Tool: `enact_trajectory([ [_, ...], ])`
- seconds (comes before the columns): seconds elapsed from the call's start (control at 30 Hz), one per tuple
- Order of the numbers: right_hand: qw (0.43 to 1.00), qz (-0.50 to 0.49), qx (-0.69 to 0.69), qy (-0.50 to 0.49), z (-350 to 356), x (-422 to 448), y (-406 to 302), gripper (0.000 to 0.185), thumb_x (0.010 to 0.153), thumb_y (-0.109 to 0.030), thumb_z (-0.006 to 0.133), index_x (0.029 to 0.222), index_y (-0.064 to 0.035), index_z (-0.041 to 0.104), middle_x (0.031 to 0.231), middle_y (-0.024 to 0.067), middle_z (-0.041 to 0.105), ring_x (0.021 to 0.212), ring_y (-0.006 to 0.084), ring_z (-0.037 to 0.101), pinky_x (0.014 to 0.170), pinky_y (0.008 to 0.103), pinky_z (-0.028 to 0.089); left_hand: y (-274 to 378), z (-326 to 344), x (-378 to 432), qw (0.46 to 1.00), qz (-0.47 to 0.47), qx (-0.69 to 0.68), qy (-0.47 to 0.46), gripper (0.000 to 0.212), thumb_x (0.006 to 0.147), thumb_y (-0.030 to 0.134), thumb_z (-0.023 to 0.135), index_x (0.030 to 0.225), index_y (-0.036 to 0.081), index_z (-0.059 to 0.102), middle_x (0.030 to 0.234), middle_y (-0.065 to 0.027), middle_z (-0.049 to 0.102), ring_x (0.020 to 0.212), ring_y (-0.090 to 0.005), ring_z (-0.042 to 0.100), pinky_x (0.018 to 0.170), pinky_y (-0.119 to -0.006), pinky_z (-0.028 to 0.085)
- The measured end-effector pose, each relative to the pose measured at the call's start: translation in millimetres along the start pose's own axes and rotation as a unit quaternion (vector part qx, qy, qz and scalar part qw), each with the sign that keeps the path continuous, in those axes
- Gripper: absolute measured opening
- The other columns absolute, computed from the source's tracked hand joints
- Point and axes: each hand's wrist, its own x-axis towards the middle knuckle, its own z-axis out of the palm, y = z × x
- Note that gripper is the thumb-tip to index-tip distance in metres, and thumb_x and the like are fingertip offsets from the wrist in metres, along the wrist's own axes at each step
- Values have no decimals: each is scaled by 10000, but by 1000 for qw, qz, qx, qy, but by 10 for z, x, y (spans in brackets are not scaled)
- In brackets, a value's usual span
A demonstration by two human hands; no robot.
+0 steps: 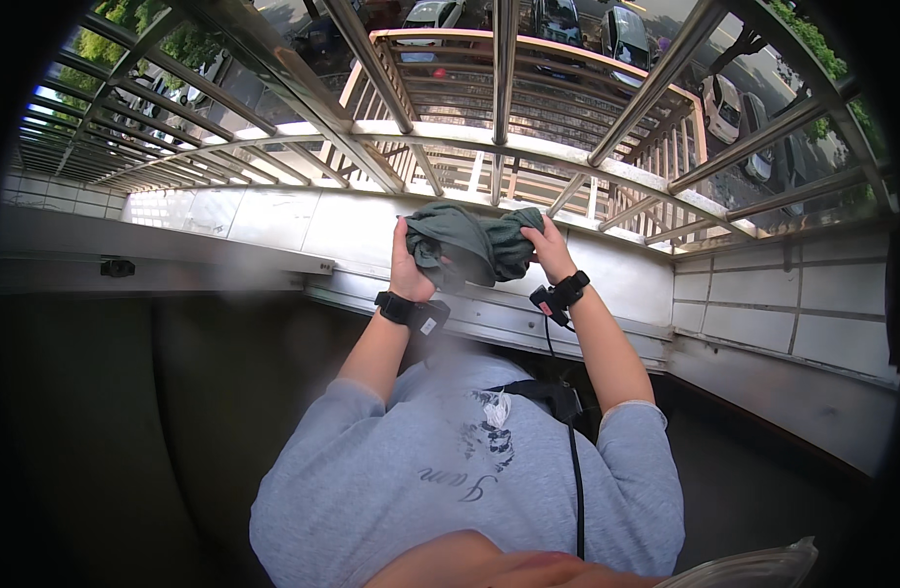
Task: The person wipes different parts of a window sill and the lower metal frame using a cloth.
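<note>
A dark green cloth (pixel 468 242), bunched and twisted, is held between both my hands above a white-tiled window ledge. My left hand (pixel 408 264) grips its left end, with the thumb upright along the edge and most fingers hidden by the fabric. At the cloth's right end, my right hand (pixel 550 250) pinches the gathered part between thumb and fingers. Each wrist wears a black strap with a small device; a black cable hangs from the right one. The underside of the cloth is hidden.
Metal security bars (pixel 505 73) rise just beyond the ledge (pixel 354 220), with parked cars and trees far below. An aluminium window track (pixel 486 316) runs between my body and the ledge. A sliding window frame (pixel 156 253) is at the left, a tiled side wall (pixel 832 294) at the right.
</note>
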Motion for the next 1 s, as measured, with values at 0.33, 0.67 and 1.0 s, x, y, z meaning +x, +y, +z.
enact_trajectory([
  [0.33,967,-102,-171,156,693,447,558,398,810,-89,603,1188,-116,482,989,64,574,759,141,597,606,257,512,691,-728,59,994,-50,-84,50,451,885,449,377,1103,95,551,1054,-71,602,964,-243,551,735,-386,467],
  [0.67,778,-138,-566,235,1398,906,657,534,758,-113,616,1248,-47,415,1115,216,426,1042,375,437,876,425,402,727,-980,45,987,-113,-75,90,537,871,499,333,1172,90,507,1157,-72,553,1019,-257,522,780,-391,449],
  [1.0,742,-175,-614,206,1244,992,598,226,779,-64,538,1002,-96,515,955,132,483,892,327,534,734,418,469,777,-1112,-17,981,-153,-81,88,580,876,529,324,1187,71,499,1156,-84,553,984,-265,527,777,-386,450],
])
